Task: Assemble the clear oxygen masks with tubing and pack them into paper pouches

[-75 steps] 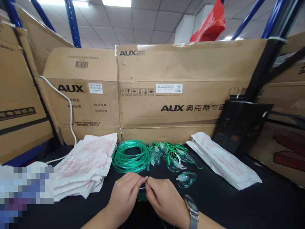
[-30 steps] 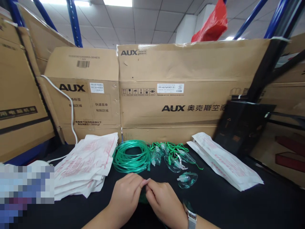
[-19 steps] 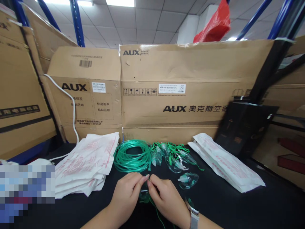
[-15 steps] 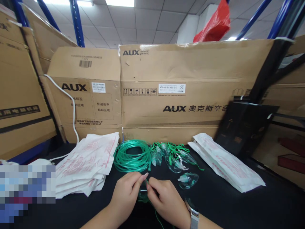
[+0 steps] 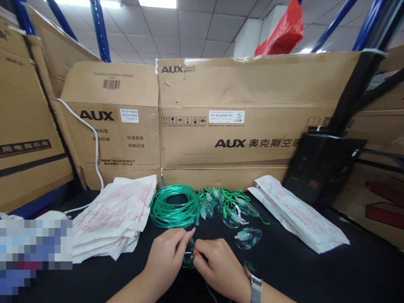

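My left hand (image 5: pixel 168 256) and my right hand (image 5: pixel 217 261) meet at the lower middle, thumbs and fingers pinched close together. Between them is a clear green mask (image 5: pixel 188 256), mostly hidden by the fingers. My left hand is closed on this mask. A thin green strap (image 5: pixel 210 291) trails down below my right hand, whose fingers are closed on it near the mask. Just beyond my hands lies a coil of green tubing (image 5: pixel 175 206). One loose mask (image 5: pixel 248 238) rests to the right, and several more masks (image 5: pixel 232 215) with green straps are piled behind it.
White printed bags (image 5: pixel 116 210) are stacked at the left, and another white bag (image 5: pixel 299 214) lies at the right. Large cardboard (image 5: pixel 252 92) stands behind the black table surface (image 5: pixel 277 273). A black box (image 5: pixel 322 168) is at the back right, a white cable (image 5: pixel 97 151) at the left.
The fingertips of my right hand have shifted slightly to the left. Both hands remain closed around the same mask and strap.
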A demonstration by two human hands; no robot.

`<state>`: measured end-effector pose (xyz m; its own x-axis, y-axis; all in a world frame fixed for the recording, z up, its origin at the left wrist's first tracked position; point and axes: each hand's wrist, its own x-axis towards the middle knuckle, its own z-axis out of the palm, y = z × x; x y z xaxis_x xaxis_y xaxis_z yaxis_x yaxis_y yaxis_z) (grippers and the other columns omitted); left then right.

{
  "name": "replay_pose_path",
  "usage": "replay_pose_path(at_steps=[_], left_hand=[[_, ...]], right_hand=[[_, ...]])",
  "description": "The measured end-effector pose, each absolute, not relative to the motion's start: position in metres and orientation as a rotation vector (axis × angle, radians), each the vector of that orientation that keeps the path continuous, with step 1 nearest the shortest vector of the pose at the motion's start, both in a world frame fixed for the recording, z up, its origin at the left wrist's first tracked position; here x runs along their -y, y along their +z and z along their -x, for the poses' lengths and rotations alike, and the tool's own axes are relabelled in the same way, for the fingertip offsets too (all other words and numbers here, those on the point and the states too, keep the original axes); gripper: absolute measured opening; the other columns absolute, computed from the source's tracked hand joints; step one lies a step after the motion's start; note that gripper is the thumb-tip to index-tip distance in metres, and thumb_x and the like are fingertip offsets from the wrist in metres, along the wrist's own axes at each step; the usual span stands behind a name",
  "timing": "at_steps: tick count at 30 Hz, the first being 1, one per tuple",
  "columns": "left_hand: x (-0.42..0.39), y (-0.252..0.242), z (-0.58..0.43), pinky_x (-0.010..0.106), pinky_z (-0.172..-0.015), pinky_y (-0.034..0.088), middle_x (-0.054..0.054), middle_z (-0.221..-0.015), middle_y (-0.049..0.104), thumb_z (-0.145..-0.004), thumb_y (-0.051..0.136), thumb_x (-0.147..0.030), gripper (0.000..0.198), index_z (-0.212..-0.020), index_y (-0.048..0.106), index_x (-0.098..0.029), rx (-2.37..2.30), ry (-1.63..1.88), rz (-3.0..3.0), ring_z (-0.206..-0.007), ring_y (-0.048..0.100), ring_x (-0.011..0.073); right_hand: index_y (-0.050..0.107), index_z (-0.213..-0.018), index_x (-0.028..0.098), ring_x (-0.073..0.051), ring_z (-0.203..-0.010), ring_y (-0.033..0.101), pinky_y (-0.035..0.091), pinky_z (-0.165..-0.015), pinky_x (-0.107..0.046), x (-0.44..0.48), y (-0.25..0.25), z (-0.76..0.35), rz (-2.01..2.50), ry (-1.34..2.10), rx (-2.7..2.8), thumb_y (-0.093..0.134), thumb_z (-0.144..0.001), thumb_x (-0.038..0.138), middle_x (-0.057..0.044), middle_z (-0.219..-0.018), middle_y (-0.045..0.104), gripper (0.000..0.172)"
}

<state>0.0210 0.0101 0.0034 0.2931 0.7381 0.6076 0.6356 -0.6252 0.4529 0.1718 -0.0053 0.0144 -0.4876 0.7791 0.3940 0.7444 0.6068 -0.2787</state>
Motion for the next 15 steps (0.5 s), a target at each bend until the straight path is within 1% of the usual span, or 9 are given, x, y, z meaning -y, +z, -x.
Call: replay_pose_path(at_steps=[6,15], left_hand=[[-0.0099,0.0037,-0.0209,0.022,-0.056,0.047,0.002,-0.059,0.063,-0.088,0.036,-0.025,0.031,-0.076,0.065,-0.020,-1.245,1.313,-2.585,-0.056,0.059,0.0140],[-0.0074,0.0010,-0.0204,0.028,-0.058,0.046,0.003,-0.060,0.061,-0.087,0.035,-0.020,0.031,-0.070,0.061,-0.016,-1.223,1.183,-2.709,-0.060,0.058,0.0168]], right_hand=[[0.044,-0.056,0.018,-0.008,-0.045,0.041,0.021,-0.047,-0.020,0.0052,0.0122,-0.1714,1.235,0.058,2.358,0.041,-0.073,0.012,0.003,-0.049,0.050,0.017],[0.037,-0.053,0.018,-0.007,-0.042,0.037,0.020,-0.045,-0.020,0.0056,0.0130,-0.1698,1.301,0.122,2.323,0.041,-0.071,0.011,0.004,-0.046,0.050,0.020]])
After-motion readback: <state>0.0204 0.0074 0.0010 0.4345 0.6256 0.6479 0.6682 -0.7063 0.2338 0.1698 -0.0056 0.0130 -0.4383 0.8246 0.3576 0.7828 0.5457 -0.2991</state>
